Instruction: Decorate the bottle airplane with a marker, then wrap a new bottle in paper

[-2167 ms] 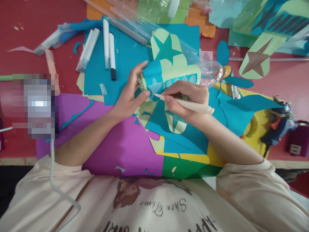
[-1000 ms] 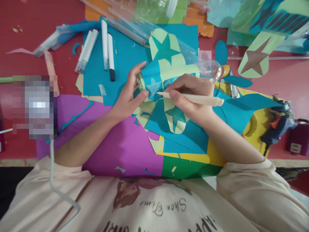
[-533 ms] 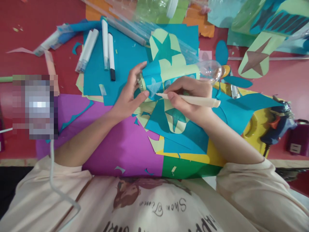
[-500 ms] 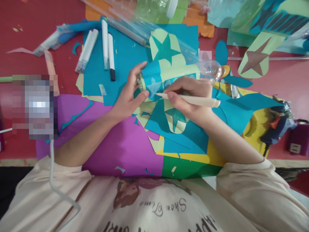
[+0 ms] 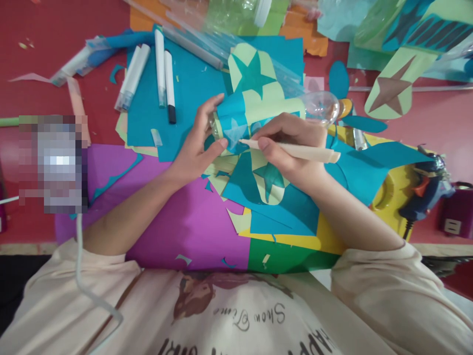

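A clear plastic bottle [image 5: 320,107], wrapped in blue and pale green paper, lies on its side with its neck to the right. My left hand [image 5: 201,140] grips its base end, thumb and fingers on either side. Between the fingers of my right hand [image 5: 291,143] is a cream-coloured marker [image 5: 314,153], its tip at a pale star [image 5: 234,132] on the blue wrap. Pale green paper wings, one with a teal star [image 5: 253,74], stick out from the bottle's upper and lower sides. My right fingers hide part of the wrap.
Several white markers [image 5: 160,69] lie on blue paper at the left. A glue gun [image 5: 424,192] rests at the right on yellow. Beyond are a pale green wing with a brown star [image 5: 391,91] and another clear bottle [image 5: 236,12]. A blurred device [image 5: 59,165] with a cable is at far left.
The marker's tip has shifted very slightly along the star, and the star looks whiter. My left hand and the bottle stay where they were.
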`<state>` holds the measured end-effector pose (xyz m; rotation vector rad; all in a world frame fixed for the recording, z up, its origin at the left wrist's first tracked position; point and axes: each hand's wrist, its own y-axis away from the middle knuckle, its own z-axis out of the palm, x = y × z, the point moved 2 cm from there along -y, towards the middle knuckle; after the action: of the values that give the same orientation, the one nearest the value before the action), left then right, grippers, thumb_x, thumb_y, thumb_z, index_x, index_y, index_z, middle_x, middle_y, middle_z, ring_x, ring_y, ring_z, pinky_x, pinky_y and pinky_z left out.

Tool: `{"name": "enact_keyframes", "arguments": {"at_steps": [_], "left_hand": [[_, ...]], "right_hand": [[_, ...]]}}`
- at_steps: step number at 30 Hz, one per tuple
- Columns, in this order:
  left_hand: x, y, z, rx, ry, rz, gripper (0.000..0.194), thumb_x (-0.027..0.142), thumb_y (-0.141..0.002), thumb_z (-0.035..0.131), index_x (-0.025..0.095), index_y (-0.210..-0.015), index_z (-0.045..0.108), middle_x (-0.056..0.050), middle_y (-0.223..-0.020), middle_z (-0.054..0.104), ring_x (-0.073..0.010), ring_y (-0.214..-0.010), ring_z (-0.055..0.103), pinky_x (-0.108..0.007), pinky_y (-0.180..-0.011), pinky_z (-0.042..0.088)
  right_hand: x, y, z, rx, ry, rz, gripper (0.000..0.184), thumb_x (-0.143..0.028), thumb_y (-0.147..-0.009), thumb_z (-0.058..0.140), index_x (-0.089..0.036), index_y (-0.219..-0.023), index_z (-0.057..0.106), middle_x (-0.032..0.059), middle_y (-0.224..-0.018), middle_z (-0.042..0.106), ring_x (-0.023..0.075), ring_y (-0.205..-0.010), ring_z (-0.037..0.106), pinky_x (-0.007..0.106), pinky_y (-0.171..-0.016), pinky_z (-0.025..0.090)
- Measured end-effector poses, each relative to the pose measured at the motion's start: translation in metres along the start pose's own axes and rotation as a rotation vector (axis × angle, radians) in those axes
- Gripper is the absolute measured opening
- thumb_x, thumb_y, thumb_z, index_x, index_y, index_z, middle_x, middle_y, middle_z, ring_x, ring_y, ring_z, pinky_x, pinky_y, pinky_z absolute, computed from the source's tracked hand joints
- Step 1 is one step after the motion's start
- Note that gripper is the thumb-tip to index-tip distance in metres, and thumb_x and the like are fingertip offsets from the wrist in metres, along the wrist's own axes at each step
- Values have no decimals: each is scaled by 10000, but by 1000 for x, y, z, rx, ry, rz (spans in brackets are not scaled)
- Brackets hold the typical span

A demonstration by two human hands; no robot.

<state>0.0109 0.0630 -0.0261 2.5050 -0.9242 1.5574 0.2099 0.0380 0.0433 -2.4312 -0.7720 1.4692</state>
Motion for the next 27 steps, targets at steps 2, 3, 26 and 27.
{"name": "enact_keyframes", "arguments": {"at_steps": [2,3,26,27], "left_hand": [[-1,0,1,5,14,36,705,699,-884,387,442,-1478,108,14,-1582,242,-328,-1478,260,-488,-1107,402],[-1,0,1,14,24,34,690,686,-889,391,444,-1476,121,12,-1580,250,-324,-1476,267,-481,-1110,402],[3,0,0,20,32,-8,671,662,-917,381,374,-1484,169,-3,-1584,278,-292,-1467,283,-431,-1147,377],[3,0,0,22,35,-7,663,656,-920,382,370,-1481,173,-3,-1583,280,-285,-1466,287,-419,-1146,380]], "right_hand": [[0,0,0,-1,-4,23,284,-418,-918,516,-203,-761,615,-14,-624,628,100,-550,553,248,-501,444],[0,0,0,-7,-3,31,285,-421,-917,517,-203,-763,617,-12,-629,627,102,-554,555,249,-502,446],[0,-1,-2,-3,-8,59,283,-382,-903,531,-195,-704,605,-18,-593,600,92,-525,538,236,-480,419],[-1,-1,-2,-3,-11,51,263,-350,-896,535,-193,-695,600,-18,-587,596,91,-520,532,236,-478,413]]}}
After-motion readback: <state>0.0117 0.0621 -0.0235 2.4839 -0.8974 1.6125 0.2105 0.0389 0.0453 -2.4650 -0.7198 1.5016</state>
